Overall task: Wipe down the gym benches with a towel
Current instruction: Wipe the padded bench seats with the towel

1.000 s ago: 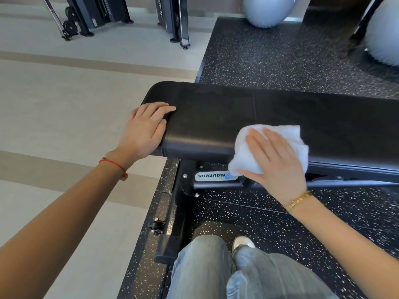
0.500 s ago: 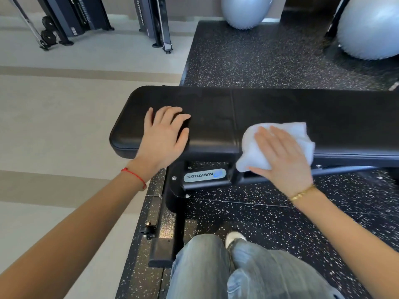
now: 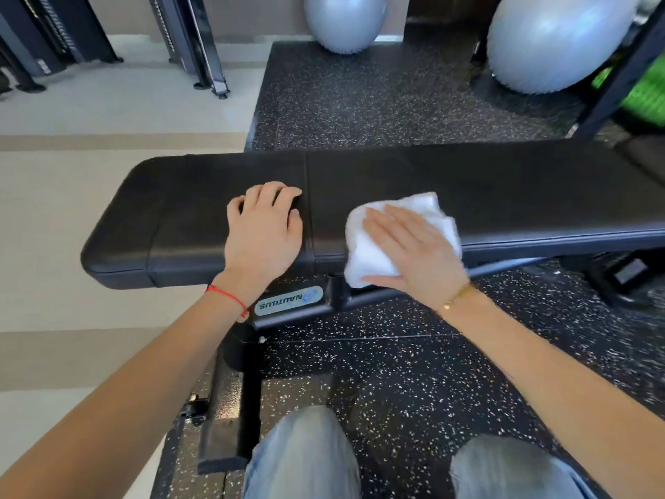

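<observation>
Right hand (image 3: 414, 252) lies flat on the towel (image 3: 370, 257), fingers straight and spread, pressing it onto the near edge of the bench (image 3: 503, 189). Towel is white, bunched, draped over the pad's front edge; its lower corner hangs below the pad, just under the right thumb.

Left hand (image 3: 264, 234) rests palm-down on the bench top, to the left of the towel and apart from it. Its fingertips are bent lightly against the pad, holding nothing. A seam (image 3: 306, 196) across the pad runs between the two hands, close by the left fingertips.

Red string (image 3: 228, 298) on the left wrist, gold bracelet (image 3: 455, 300) on the right.

Below the left wrist, a label (image 3: 290, 302) on the bench frame reads NAUTILUS, upside down from here. Frame post drops from there to the speckled mat (image 3: 396, 372) under both forearms.

Knees in jeans (image 3: 306, 459) beneath the arms, close to the bench.

Beyond the hands, past the bench: two grey balls (image 3: 345, 19) on the mat. Further left of the left hand, pale floor (image 3: 72, 113) and dark machine legs (image 3: 207, 63).
</observation>
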Available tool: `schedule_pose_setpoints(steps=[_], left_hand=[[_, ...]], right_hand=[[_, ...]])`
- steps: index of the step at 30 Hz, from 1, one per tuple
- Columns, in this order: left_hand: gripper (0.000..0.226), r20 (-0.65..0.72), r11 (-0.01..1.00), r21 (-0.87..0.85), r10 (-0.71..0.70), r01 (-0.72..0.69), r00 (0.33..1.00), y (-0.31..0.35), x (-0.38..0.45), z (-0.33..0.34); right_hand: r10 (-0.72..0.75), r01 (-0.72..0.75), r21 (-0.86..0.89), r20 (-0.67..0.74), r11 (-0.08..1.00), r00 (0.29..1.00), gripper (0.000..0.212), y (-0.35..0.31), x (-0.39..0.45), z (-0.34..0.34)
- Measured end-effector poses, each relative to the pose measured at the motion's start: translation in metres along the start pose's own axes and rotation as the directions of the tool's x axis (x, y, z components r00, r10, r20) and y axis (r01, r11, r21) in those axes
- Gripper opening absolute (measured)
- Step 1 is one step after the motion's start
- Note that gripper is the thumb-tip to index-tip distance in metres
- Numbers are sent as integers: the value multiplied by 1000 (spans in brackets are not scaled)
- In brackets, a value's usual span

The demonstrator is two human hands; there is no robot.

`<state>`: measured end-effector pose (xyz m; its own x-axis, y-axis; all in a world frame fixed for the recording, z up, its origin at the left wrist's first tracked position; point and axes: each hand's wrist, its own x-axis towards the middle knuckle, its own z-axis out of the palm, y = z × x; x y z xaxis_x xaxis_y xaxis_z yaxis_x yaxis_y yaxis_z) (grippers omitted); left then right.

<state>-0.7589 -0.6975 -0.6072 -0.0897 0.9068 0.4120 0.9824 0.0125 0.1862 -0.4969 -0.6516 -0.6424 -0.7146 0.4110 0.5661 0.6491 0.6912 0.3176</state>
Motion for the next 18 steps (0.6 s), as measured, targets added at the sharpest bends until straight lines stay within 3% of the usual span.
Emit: schedule_pose_setpoints(steps=[4, 7, 10, 13, 18], left_hand=[[35, -19, 1000, 22, -2, 2, 1000, 4, 0, 1], [36, -33, 1000, 22, -16, 16, 999, 9, -1, 1], [42, -33, 999, 21, -36, 36, 999, 14, -2, -2], [47, -21, 989, -2, -150, 150, 988, 37, -4, -1], [48, -24, 982, 13, -187, 188, 982, 92, -1, 8]], right_hand=[[88, -88, 6, -44, 996, 995, 75, 63, -55, -15], [125, -124, 32, -11, 992, 992, 79, 63, -51, -11], [71, -72, 39, 23, 997, 997, 88, 34, -25, 0], [0, 1, 64, -16, 998, 1000, 87, 12, -6, 8], [31, -29, 22, -61, 999, 998, 79, 72, -61, -6]])
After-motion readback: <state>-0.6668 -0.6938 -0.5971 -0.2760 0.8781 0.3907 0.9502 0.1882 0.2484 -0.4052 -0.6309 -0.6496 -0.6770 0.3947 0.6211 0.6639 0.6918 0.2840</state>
